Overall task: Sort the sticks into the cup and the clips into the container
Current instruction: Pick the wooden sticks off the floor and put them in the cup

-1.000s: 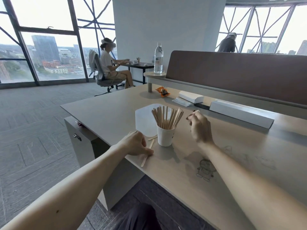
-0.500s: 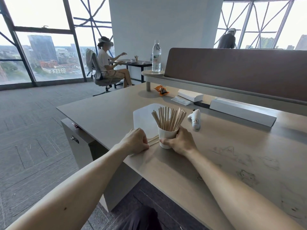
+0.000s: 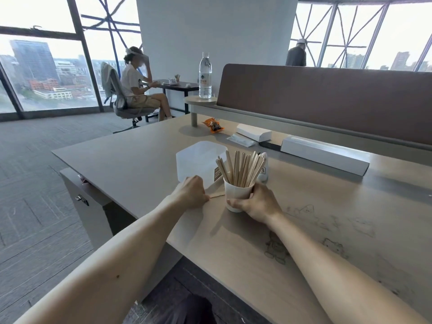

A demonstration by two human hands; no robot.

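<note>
Cup [image 3: 237, 194] gripped by right hand [image 3: 257, 203]; left hand [image 3: 192, 192] curled, pinching stick [image 3: 216, 195].

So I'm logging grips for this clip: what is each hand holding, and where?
The right hand grips the paper cup around its lower side. The left hand pinches the near end of a loose stick lying on the table.

One cup [image 3: 238, 195], one container [image 3: 198, 160], two hands.
</note>
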